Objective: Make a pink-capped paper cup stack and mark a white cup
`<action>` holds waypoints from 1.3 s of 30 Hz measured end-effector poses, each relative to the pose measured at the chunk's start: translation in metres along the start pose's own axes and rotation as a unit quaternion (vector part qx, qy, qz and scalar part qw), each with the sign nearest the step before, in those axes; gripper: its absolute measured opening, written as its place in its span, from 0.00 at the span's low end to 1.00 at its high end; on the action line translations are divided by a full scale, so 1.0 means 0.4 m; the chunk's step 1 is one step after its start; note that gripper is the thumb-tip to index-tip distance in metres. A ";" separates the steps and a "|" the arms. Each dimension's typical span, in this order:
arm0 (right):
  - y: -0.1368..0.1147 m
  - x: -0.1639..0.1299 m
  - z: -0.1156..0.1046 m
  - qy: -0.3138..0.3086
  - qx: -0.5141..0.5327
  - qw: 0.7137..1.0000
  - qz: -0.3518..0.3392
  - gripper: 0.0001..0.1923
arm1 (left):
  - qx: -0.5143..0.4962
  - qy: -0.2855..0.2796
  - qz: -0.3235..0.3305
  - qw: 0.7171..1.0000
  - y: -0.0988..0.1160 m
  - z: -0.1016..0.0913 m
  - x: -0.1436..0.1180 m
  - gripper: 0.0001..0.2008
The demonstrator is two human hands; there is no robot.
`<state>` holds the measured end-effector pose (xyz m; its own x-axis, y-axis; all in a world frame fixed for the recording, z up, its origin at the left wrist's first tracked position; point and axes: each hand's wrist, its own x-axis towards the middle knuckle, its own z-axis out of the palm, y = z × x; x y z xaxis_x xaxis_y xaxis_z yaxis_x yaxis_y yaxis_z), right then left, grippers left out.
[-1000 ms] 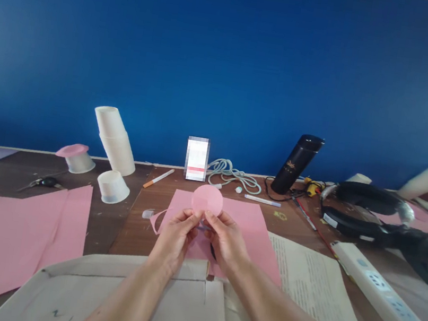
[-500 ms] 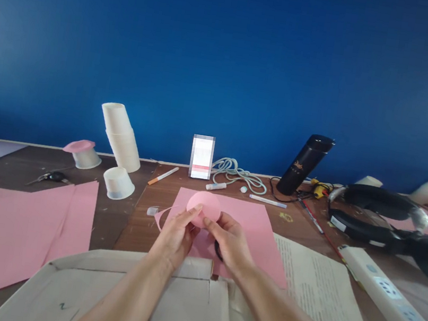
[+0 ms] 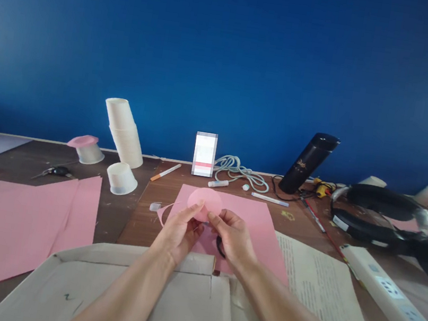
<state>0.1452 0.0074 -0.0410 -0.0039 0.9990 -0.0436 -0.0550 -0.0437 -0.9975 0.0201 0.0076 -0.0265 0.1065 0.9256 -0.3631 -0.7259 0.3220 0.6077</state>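
Brown desk [image 3: 140, 224], both hands [image 3: 182, 228] [image 3: 233, 236] pinching pink disc [image 3: 204, 203], tilted back

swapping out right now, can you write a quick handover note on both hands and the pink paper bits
Left hand: pinching the lower left edge of the pink paper disc.
Right hand: pinching the disc's lower right edge; a dark object shows under the palm, cannot tell what.
Disc is held above the pink sheet, which shows a cut edge and a curled offcut strip at its left.
Done: disc is cut free of any sheet.
One upturned cup already wears a pink top; another upturned cup is bare; more in the cup stack.
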 end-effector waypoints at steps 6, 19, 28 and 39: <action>0.003 0.001 -0.001 0.010 0.006 1.000 0.003 0.19 | 0.053 -0.030 0.005 0.998 -0.010 -0.005 0.002 0.10; 0.005 -0.003 0.005 -0.011 0.036 0.999 0.003 0.19 | 0.032 -0.029 0.033 0.999 -0.014 0.001 0.002 0.11; 0.004 -0.009 0.012 -0.038 0.080 0.996 0.010 0.18 | 0.014 -0.011 0.024 1.000 -0.010 0.004 0.007 0.10; 0.004 -0.005 0.012 -0.037 0.072 0.997 0.008 0.16 | -0.003 -0.032 0.045 0.999 -0.010 0.010 0.002 0.09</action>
<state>0.1401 0.0054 -0.0422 -0.0803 0.9955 -0.0506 -0.1965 -0.0656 -0.9783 0.0257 0.0080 -0.0263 0.0840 0.9613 -0.2623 -0.7390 0.2367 0.6308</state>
